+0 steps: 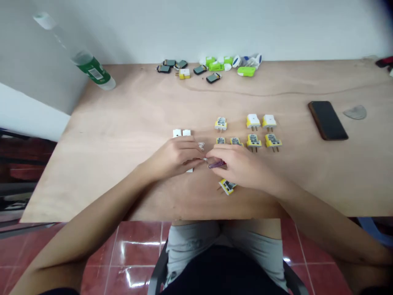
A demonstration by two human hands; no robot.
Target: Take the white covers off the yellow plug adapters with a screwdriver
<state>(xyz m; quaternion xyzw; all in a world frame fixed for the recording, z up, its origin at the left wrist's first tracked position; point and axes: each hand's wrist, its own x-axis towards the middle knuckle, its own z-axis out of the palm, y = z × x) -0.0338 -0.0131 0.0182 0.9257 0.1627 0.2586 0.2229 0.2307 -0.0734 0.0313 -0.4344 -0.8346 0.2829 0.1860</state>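
Observation:
My left hand (181, 155) is closed, its fingertips pinching something small and pale that is mostly hidden. Close against it, my right hand (235, 162) is shut on a small screwdriver (216, 164) with a purple see-through handle. White plastic covers (186, 132) lie just beyond my left hand, and another white piece (189, 170) shows beneath it. Small white parts (201, 146) rest between the hands. An opened yellow-and-white plug adapter (227, 186) lies tilted below my right hand. Several more opened adapters (254, 141) stand in rows beyond it.
Two adapters with white covers (253, 121) are at the right of the rows. Along the wall lie black-and-grey modules (163, 69) and bright green pieces (246, 71). A phone (328, 120) is at the right, a bottle (92, 69) at the back left. The wooden table's front edge (196, 219) is near my lap.

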